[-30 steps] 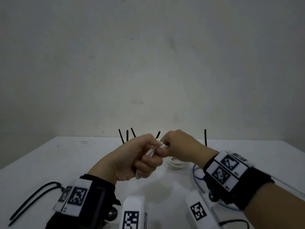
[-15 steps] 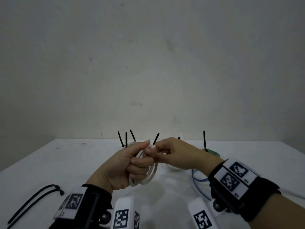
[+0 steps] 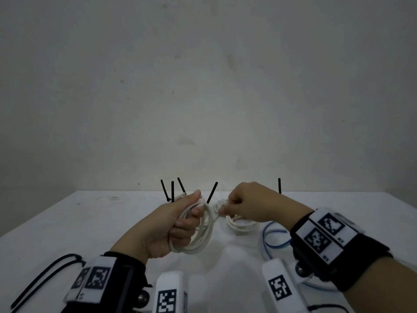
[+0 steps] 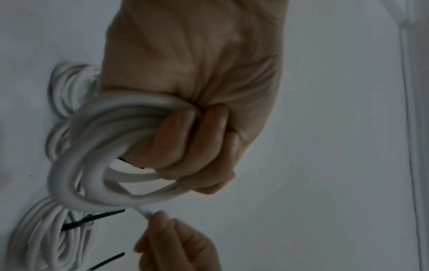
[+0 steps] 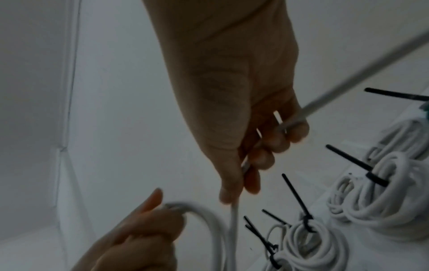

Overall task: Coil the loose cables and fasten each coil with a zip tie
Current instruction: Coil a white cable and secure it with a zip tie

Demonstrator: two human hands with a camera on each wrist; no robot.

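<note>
Above the middle of the white table [image 3: 94, 222], the left hand [image 3: 171, 224] was clenched round a coil of white cable [image 3: 203, 231], its fingers curled through several round loops of smooth, rubbery cord. The coil hung clear of the surface, and the thumb lay along its top. Just to its right, the right hand [image 3: 250, 206] pinched the free run of the same cable between thumb and forefinger, with the other fingers curled round the cord; in the right wrist view the cord passed on through the fist and out toward the upper right corner.

No container showed anywhere; everything else lay bare on the table. Toward the far edge sat finished coils of white cable [image 5: 380, 194], each a plump ring of matte cord cinched by a thin black zip tie [image 5: 355, 165] whose stiff, straight tail stuck up. How many coils lay there could not be counted surely, since the hands hid some. Near the right hand a thin blue cable [image 3: 274, 242] lay in a loose loop on the surface. At the near left corner a slim black cable [image 3: 45, 274] lay in a long doubled bend. Both wrists wore black bands bearing square black-and-white markers.
</note>
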